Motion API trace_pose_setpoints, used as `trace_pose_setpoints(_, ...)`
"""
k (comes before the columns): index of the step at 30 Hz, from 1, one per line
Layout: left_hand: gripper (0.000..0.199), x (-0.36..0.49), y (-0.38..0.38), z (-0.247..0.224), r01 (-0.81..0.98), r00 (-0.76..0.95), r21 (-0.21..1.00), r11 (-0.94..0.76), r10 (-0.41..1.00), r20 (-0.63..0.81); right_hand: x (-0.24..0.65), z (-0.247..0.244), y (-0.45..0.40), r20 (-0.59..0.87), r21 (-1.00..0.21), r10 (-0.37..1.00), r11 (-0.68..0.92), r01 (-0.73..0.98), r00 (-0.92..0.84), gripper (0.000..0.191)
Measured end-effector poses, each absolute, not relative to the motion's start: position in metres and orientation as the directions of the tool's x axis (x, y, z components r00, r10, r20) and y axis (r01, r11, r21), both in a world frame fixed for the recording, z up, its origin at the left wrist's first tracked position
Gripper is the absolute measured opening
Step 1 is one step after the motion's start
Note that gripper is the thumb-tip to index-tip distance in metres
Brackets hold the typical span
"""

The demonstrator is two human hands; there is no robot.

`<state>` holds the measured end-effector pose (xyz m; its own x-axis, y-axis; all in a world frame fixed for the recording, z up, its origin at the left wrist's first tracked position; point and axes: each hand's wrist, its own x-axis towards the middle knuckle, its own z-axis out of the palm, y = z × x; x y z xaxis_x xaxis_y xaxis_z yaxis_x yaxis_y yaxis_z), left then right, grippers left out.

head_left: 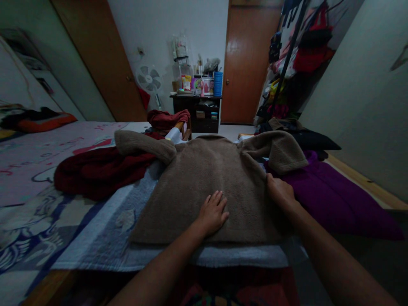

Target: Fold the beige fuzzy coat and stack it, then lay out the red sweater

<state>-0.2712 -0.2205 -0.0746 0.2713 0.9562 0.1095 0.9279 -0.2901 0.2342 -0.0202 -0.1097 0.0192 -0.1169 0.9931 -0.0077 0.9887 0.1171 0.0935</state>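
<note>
A brown fleece jacket (191,187) lies spread with its back facing up, its collar at the far end and its sleeves out to both sides. My left hand (213,213) rests flat on the lower middle of the jacket, fingers stretched out. At the jacket's right edge, below the right sleeve, my right hand (280,192) is closed with its fingertips pinching the cloth. Part of that hand's grip is hidden behind the knuckles. Under the jacket is a pale blue cloth (95,233) covering the surface.
Dark red clothing (102,172) lies left of the jacket, by a patterned bed (41,148). On the right are a purple garment (334,195) and a black cushion-like item (315,139). Farther back stand a fan (149,79), a dark shelf (194,114) and a wooden door (248,63).
</note>
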Motion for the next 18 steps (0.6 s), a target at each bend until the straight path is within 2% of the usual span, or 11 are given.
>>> trace_pose_setpoints(3,0.056,-0.269,-0.224,-0.084,0.926,0.266,0.244,-0.288,0.957,0.117,-0.029,0.02,-0.112,0.115,0.161,0.975,0.17,0.972,-0.19,0.034)
trace_pose_setpoints(5,0.056,-0.27,-0.224,-0.087,0.927,0.263,0.242,-0.287,0.956,0.126,-0.044,0.015,-0.118,0.159,0.152,0.941,0.276,0.949,-0.299,0.033)
trace_pose_setpoints(8,0.055,-0.269,-0.224,-0.091,0.932,0.25,0.234,-0.278,0.958,0.141,-0.075,-0.004,-0.132,0.125,0.015,0.852,0.51,0.86,-0.508,0.037)
trace_pose_setpoints(10,0.057,-0.269,-0.223,-0.094,0.933,0.247,0.232,-0.276,0.958,0.146,-0.094,-0.024,-0.144,0.126,-0.086,0.793,0.607,0.79,-0.596,0.04)
trace_pose_setpoints(13,0.065,-0.268,-0.224,-0.096,0.933,0.242,0.234,-0.273,0.958,0.153,-0.111,-0.055,-0.159,0.131,-0.205,0.782,0.623,0.755,-0.609,0.036)
trace_pose_setpoints(18,0.067,-0.27,-0.226,-0.092,0.926,0.26,0.243,-0.29,0.954,0.146,-0.109,-0.082,-0.166,0.211,-0.255,0.814,0.58,0.774,-0.541,0.038)
